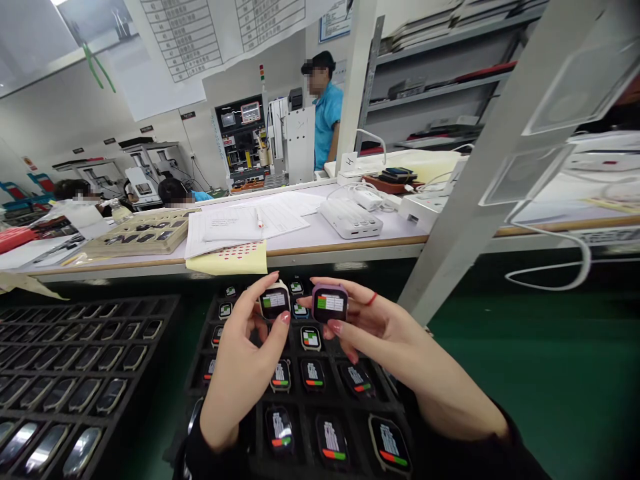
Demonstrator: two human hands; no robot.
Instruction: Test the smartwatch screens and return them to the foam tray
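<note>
My left hand (245, 360) pinches a cream-framed smartwatch (275, 300) between thumb and fingertips, its screen lit with a coloured test pattern. My right hand (380, 340) holds a pink-framed smartwatch (330, 303) by its edges, showing a similar pattern. Both hands are raised just above a black compartment tray (345, 440). The tray holds several watches with lit screens, such as the one (311, 338) just below my hands. My hands hide some of its compartments.
A second black tray (75, 393) full of watches lies to the left, beside a green floor mat (525, 373). Ahead, a white bench (300, 233) holds papers, a yellow sheet, and a beige tray. A white post (480, 173) slants at right. A co-worker in blue stands beyond.
</note>
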